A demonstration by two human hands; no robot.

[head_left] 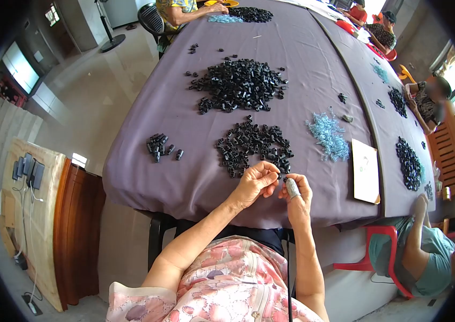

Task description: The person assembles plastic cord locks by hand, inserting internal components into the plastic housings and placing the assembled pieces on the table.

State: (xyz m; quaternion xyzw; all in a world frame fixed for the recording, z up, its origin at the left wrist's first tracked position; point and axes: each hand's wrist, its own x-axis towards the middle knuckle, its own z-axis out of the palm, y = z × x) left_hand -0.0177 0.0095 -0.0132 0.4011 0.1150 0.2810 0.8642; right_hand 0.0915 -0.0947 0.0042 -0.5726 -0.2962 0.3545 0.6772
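Note:
My left hand (257, 183) is closed in a pinch at the table's near edge, with a small black plastic part (279, 176) at its fingertips. Close beside it, my right hand (298, 197) also pinches a small black piece; a grey wrap covers one of its fingers. Whether the two pieces are joined I cannot tell. Just beyond my hands lies a loose pile of black plastic parts (249, 142). A larger heap of similar black parts (241, 80) sits farther back. To the left is a small cluster of black cylindrical parts (157, 146). Pale blue clear pieces (328, 137) are spread at the right.
A white card (365, 170) lies right of the blue pieces, near a small grey lump (347, 118). The purple-grey cloth (141, 118) covers the table. Several people sit around it with their own piles. A wooden cabinet (77, 236) stands at left, a red chair (380, 247) at right.

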